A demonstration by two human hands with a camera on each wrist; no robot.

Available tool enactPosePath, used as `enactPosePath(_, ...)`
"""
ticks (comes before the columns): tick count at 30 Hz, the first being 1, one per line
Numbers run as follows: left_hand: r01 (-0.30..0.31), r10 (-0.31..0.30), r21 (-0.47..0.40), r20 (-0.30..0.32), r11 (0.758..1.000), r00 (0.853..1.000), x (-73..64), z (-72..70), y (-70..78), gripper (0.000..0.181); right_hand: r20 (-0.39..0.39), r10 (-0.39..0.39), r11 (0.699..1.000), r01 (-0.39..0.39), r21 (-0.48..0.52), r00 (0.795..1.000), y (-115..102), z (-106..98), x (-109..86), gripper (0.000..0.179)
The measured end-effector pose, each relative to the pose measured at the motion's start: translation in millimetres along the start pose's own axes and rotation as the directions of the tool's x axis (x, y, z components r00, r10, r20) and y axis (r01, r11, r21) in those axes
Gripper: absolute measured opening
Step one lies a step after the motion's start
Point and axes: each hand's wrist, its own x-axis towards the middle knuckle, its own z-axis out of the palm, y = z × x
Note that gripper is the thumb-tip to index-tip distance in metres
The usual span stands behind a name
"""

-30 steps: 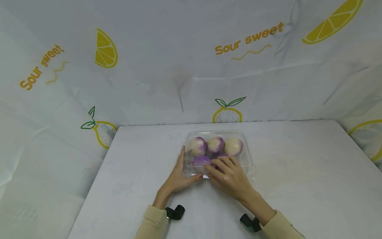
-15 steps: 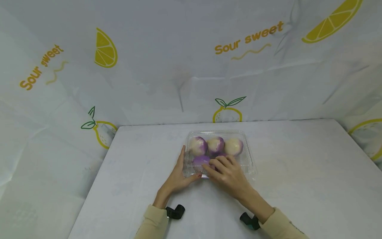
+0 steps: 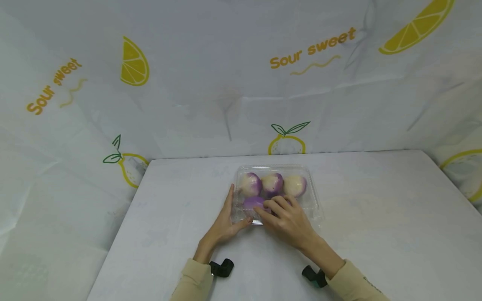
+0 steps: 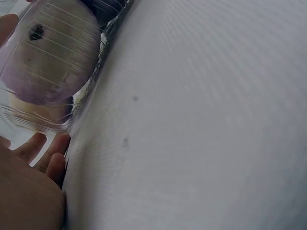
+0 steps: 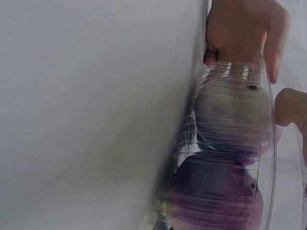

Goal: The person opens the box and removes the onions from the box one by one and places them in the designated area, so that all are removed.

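A clear plastic box (image 3: pixel 314 200) lies on the table, with several round purple-and-white vegetables in it that look like turnips (image 3: pixel 250 184). My left hand (image 3: pixel 222 223) holds its front left corner, fingers along the left side and thumb at the front edge. The bent fingers and thumb of my right hand (image 3: pixel 288 223) hold the front part of the box top, hiding some of the turnips. In the right wrist view a fingertip (image 5: pixel 288 108) is close to the rim. One turnip (image 4: pixel 53 52) shows through the ribbed wall in the left wrist view.
The white table (image 3: pixel 384 225) reaches out on both sides of the box. Behind it hangs a white cloth (image 3: pixel 211 75) printed with lemons and words. Each wrist wears a black camera, such as the left one (image 3: pixel 222 268).
My right hand has shifted very slightly left along the front of the box. The box and my left hand have stayed nearly in place.
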Motion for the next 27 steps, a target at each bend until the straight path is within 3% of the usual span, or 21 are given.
enactPosePath(7, -0.001, 0.001, -0.018, -0.002, 1.000, 1.000, 0.0, 0.4, -0.6, 0.117, 0.001, -0.031, 1.000, 0.031, -0.001, 1.000, 2.4, 0.6, 2.6, 0.020)
enactPosePath(13, -0.022, 0.022, -0.014, -0.005, 1.000, 1.000, -0.2, 0.5, -3.4, 0.117, 0.019, -0.048, 0.999, 0.048, 0.023, 0.999, 4.4, -3.3, 6.5, 0.031)
enactPosePath(20, -0.023, 0.023, -0.015, -0.012, 1.000, 1.000, -1.8, 1.2, -3.3, 0.119, 0.111, -0.032, 0.998, 0.026, 0.062, 0.993, 5.3, -8.5, 10.1, 0.042)
enactPosePath(27, -0.053, 0.053, -0.005, -0.034, 0.999, 0.998, -2.6, 1.3, -4.0, 0.118, 0.122, -0.016, 0.997, 0.006, 0.078, 0.992, 4.4, -10.7, 10.5, 0.043)
